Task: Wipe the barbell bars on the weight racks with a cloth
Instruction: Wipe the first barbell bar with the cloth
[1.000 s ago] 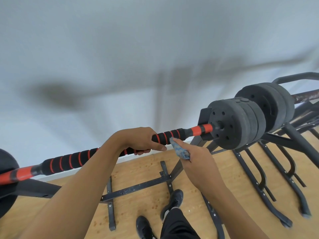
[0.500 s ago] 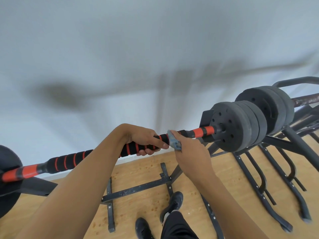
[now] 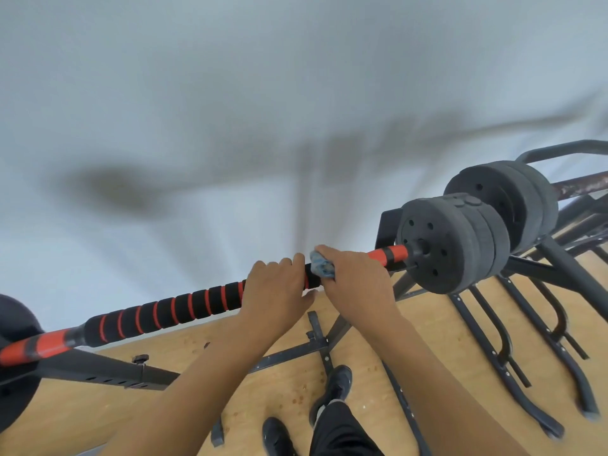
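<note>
Both hands grip the barbell bar [image 3: 184, 306] — left hand [image 3: 274, 287] steadying, right hand [image 3: 353, 279] should keep the cloth [image 3: 321, 267] wrapped tight towards the weight plates [image 3: 444, 245].

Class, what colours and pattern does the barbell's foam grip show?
The grip is black with thin red rings along its length; the head view, the only one, shows it.

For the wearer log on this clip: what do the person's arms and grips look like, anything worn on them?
Nothing is worn on them: the left grip and right grip show no gloves, rings or watch, and the left forearm and right forearm are bare to the frame edge, with no sleeve showing. Below are dark trousers and black shoes.
</note>
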The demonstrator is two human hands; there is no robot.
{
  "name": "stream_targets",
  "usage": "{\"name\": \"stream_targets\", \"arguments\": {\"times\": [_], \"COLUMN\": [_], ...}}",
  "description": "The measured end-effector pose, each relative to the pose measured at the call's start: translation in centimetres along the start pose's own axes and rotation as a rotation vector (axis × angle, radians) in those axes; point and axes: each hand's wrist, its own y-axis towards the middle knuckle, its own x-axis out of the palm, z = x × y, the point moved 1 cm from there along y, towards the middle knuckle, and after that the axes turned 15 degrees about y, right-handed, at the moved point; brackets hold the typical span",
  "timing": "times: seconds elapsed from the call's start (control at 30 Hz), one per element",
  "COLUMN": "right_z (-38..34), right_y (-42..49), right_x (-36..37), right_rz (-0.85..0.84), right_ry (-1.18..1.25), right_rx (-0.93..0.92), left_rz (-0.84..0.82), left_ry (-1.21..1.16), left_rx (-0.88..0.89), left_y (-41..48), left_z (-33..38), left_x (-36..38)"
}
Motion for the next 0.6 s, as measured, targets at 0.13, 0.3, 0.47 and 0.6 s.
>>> {"name": "stream_targets", "arguments": {"times": [0.13,0.3,0.47,0.6], "right_z": [0.9,2.0,3.1,4.0], "right_y": [-2.3,-3.9,-5.2,-5.9], "right_x": [1.3,1.4,1.8,1.4], "right_rz": [0.007,-0.021,-0.028,-0.017], "right_ry": [0.122,0.101,0.080,0.114], "right_rx": [0.066,0.075,0.050,0.084], "left_rz": [-0.008,-0.004,-0.054,-0.133], "left_ry": [0.034,0.033,-0.034,-0.158], "left_rx": [-0.027,-0.010,-0.001,0.029], "left_y": [0.4,0.5,1.1,2.1], "left_z": [0.3,0.1,-0.4,-1.3], "left_x": [0.7,0.8,0.5,0.5]}}
